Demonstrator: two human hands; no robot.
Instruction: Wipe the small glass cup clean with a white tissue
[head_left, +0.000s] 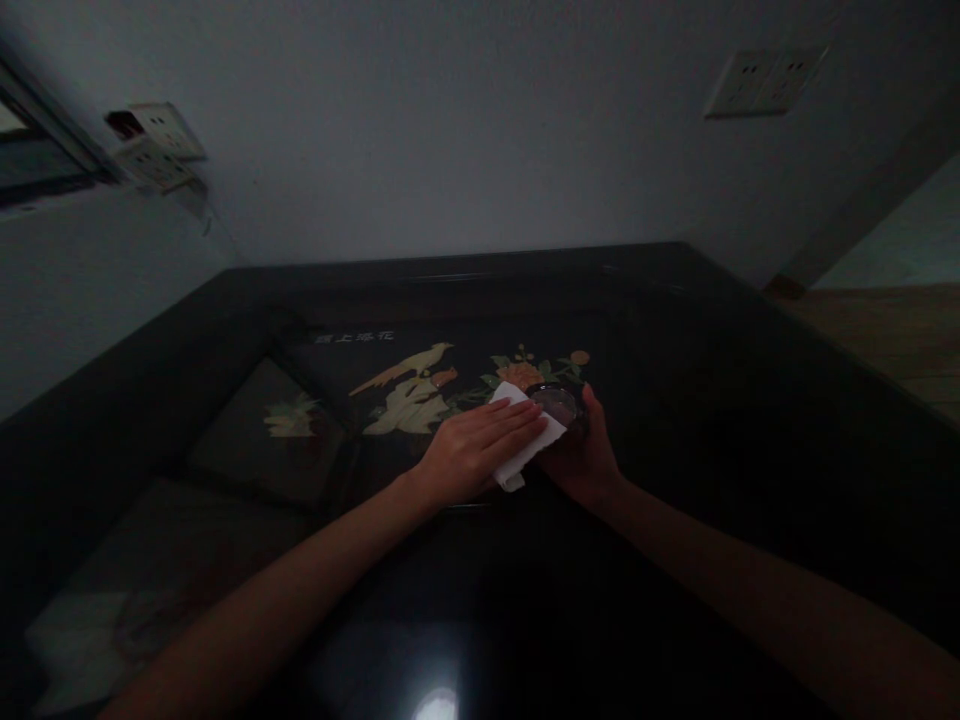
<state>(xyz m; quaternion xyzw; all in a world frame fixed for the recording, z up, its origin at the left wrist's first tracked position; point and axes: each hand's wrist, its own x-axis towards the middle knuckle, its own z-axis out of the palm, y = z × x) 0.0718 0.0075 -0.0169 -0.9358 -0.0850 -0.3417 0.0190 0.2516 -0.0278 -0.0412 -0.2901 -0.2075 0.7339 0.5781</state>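
Over the dark tabletop, my left hand (474,448) holds a folded white tissue (512,394), its fingers laid together across it. The tissue is pressed against the side of a small round glass vessel (556,403), perhaps a cup or jar, with a dark rim. My right hand (586,462) grips that vessel from the right and from below, its thumb up along the far side. The tissue and my hands hide the vessel's lower part, so its full shape does not show.
A glossy black table (600,600) fills the lower view, decorated with a pale bird (405,370), flowers (519,375) and white characters (354,338). Its back edge runs along a grey wall (465,130). Wall sockets (765,82) sit right, more sockets (159,145) left.
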